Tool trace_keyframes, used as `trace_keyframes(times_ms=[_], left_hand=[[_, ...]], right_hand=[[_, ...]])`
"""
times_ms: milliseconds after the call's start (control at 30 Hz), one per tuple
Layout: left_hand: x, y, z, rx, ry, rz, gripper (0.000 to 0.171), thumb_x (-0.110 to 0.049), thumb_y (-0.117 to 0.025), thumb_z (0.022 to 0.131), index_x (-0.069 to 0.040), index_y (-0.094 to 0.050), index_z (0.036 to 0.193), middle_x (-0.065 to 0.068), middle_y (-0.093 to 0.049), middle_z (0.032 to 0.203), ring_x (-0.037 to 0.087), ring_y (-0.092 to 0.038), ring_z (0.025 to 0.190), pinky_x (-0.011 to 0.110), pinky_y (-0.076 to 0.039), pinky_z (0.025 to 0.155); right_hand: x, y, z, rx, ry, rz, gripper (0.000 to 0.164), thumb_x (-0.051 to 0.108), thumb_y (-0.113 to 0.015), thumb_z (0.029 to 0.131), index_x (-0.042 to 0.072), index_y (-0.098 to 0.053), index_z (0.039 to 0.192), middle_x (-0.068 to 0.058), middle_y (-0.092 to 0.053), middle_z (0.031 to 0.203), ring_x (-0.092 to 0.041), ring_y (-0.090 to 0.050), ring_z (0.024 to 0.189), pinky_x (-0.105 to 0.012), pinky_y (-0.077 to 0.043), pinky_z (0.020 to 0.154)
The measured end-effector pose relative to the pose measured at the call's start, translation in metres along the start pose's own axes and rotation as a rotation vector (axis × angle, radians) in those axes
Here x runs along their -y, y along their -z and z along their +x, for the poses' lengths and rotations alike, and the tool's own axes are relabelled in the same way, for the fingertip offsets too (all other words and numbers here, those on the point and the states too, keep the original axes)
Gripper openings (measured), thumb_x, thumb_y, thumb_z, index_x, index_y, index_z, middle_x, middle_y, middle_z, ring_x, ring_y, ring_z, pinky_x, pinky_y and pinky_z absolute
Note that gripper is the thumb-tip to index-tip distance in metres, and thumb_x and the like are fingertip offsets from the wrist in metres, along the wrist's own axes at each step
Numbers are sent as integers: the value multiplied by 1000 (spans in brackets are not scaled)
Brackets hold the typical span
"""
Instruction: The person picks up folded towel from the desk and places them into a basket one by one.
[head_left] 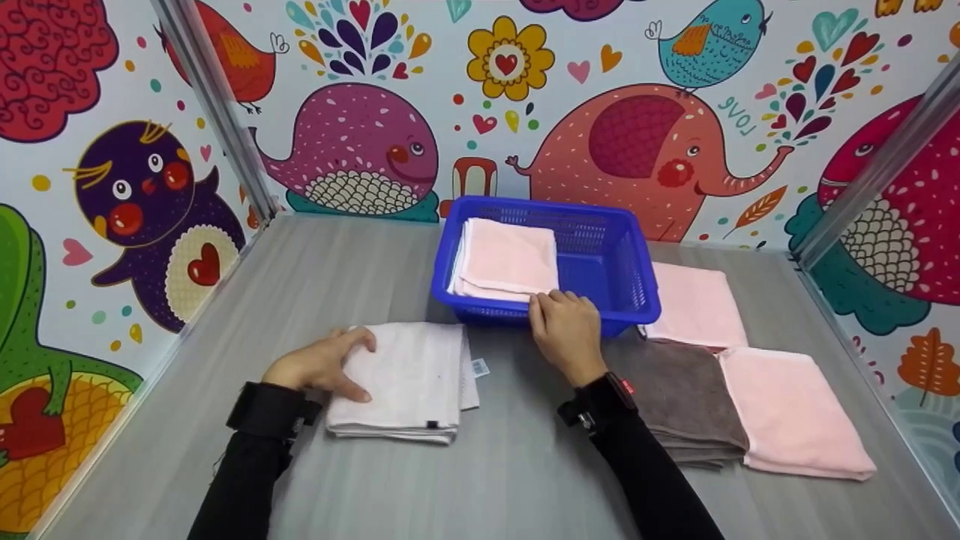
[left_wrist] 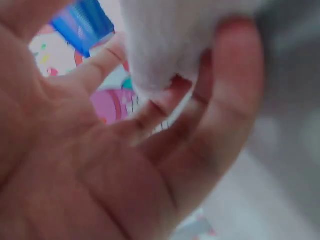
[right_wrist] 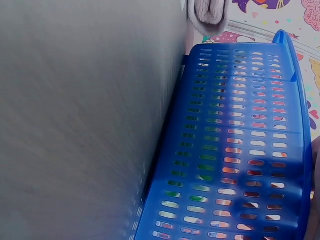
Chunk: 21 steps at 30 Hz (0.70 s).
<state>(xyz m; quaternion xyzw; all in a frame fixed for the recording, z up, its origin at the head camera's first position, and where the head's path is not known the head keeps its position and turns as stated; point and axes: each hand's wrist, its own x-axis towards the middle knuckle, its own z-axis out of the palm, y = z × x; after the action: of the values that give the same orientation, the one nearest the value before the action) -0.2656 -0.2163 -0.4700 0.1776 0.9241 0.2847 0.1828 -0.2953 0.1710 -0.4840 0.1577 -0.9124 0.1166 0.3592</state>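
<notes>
A folded white towel [head_left: 409, 375] with a small dark tag lies on the table left of the middle. My left hand [head_left: 322, 364] grips its left side, and in the left wrist view curved fingers [left_wrist: 237, 65] touch the towel's rounded edge. At the back, a blue plastic basket [head_left: 637, 296] with slotted walls holds a folded pink towel [head_left: 514, 259] in its left half. My right hand [head_left: 568, 330] holds the basket's front rim, with the fingers curled over it. The slotted basket wall [right_wrist: 215, 135] fills much of the right wrist view.
Right of the basket lies a folded pink towel [head_left: 694, 304]. In front of it are a folded grey-brown towel [head_left: 682, 397] and another pink one [head_left: 795, 409], side by side. A white label [head_left: 480, 367] sticks out beside the white towel. Printed walls [head_left: 360, 150] enclose the grey table [head_left: 517, 480].
</notes>
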Motion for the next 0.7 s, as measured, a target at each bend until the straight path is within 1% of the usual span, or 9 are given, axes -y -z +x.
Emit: trace_keyframes(times_ms=[167, 400, 500, 633, 700], left_hand=[[-22, -19, 16, 35, -20, 31, 66, -25, -98, 66, -19, -55, 117, 21, -50, 128, 39, -56, 114, 59, -51, 97], [-54, -47, 33, 56, -36, 31, 69, -36, -98, 67, -25, -53, 118, 18, -53, 133, 35, -59, 114, 53, -54, 93], [-68, -54, 40, 63, -41, 46, 69, -37, -98, 67, -26, -53, 118, 16, -54, 131, 32, -60, 110, 50, -55, 91], [-84, -63, 50, 79, -62, 69, 71, -39, -98, 67, -25, -53, 120, 14, -54, 126, 29, -60, 103, 46, -55, 88], [-90, -66, 55, 84, -80, 74, 71, -41, -97, 67, -24, -53, 121, 13, -54, 124, 28, -59, 102, 46, -54, 89]], right_hand=[[1, 1, 0, 17, -12, 7, 36, 26, -54, 103, 7, -72, 79, -9, -69, 74, -34, -65, 69, -48, -48, 61], [3, 4, 1, 67, -12, 32, 35, 28, -55, 105, 7, -75, 84, -10, -72, 79, -35, -67, 73, -49, -51, 64], [4, 7, 2, 87, -18, 51, 35, 27, -56, 105, 7, -75, 84, -11, -72, 79, -35, -67, 74, -49, -51, 66], [2, 10, 3, 109, -32, 69, 34, 27, -57, 105, 7, -75, 84, -11, -73, 80, -36, -68, 75, -51, -52, 67], [1, 11, 3, 121, -40, 77, 35, 28, -57, 105, 7, -75, 83, -11, -73, 80, -36, -68, 75, -51, -53, 68]])
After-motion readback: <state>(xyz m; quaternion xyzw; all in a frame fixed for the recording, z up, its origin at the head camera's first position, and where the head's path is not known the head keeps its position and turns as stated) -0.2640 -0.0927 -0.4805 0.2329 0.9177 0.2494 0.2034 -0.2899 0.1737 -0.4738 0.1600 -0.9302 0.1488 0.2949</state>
